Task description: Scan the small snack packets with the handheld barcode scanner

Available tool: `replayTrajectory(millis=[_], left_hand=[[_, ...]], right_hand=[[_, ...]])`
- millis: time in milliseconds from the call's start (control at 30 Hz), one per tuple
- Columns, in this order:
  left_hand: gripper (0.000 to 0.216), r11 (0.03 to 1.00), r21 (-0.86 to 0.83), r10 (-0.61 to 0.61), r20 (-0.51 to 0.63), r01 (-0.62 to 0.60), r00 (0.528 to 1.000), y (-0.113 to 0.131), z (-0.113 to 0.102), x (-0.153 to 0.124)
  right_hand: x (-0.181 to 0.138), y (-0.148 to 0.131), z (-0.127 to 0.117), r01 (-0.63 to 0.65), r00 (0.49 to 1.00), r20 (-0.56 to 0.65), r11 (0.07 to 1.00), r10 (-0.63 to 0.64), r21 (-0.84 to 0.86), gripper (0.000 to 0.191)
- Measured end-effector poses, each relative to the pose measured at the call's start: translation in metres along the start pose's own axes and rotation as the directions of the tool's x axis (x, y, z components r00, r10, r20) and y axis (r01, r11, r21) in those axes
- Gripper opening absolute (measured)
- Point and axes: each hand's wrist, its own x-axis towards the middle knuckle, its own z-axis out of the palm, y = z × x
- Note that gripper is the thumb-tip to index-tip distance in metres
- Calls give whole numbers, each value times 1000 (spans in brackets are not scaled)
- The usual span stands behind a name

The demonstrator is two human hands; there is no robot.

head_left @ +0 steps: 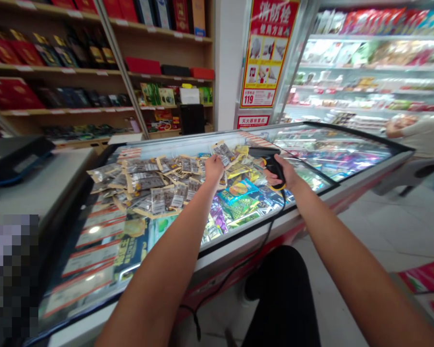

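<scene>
My left hand (pixel 214 168) is closed on a small snack packet (pixel 223 150), clear-fronted with tan edges and a printed label, held above the glass top of the freezer. In my right hand (pixel 280 173) is a black and yellow barcode scanner (pixel 273 168), its head pointing left toward the packet. From its handle a black cable (pixel 267 231) hangs over the freezer's front edge. A loose heap of similar packets (pixel 159 185) covers the glass to the left of my left hand. Yellow, blue and green bags (pixel 240 193) show beneath and beside my hands.
The chest freezer (pixel 224 255) extends right, with goods under its glass. A counter (pixel 58 178) with a black device stands left. Shelves (pixel 68 70) of boxes and bottles are behind; a lit refrigerated display (pixel 369 65) is at right. Another person (pixel 421 130) is at the right edge.
</scene>
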Motion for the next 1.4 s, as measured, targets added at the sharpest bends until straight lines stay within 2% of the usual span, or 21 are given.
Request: replayTrajectory(millis=[300, 467, 633, 733, 833, 967, 1067, 1167, 1267, 1333, 1400], left_hand=[[21, 938, 317, 82, 199, -143, 977, 20, -2, -19], [24, 878, 435, 97, 248, -200, 964, 23, -2, -23], [30, 807, 533, 108, 287, -252, 952, 25, -4, -25], [40, 749, 584, 141, 319, -312, 937, 30, -8, -32], [45, 665, 622, 184, 400, -413, 898, 36, -12, -42], [32, 544, 665, 176, 505, -511, 845, 40, -11, -54], [51, 493, 718, 110, 509, -492, 854, 38, -7, -58], [72, 453, 770, 30, 490, -449, 871, 36, -6, -58], [79, 397, 820, -29, 461, -413, 887, 34, -10, -57], [78, 375, 838, -52, 445, -396, 894, 32, -17, -56], [78, 361, 847, -62, 439, -390, 896, 29, -27, -55]], right_hand=[[-5, -1, 5, 33, 999, 41, 998, -31, -46, 61], [-6, -1, 9, 0, 997, 75, 999, 3, -35, 58], [-5, 0, 7, -19, 999, 41, 1000, 20, -21, 58], [-3, 0, 5, 39, 999, -17, 999, -39, 5, 58], [0, -3, 3, 156, 980, -137, 986, -147, 55, 57], [2, -5, 0, 238, 928, -320, 965, -192, 109, 51], [4, -4, -4, 222, 900, -404, 969, -162, 107, 47], [8, 1, -6, 162, 900, -420, 984, -114, 81, 41], [11, 6, -6, 84, 898, -436, 996, -64, 27, 33], [13, 11, -3, 38, 878, -473, 997, -68, -73, 30], [16, 16, 0, 18, 864, -485, 971, -135, -238, 32]])
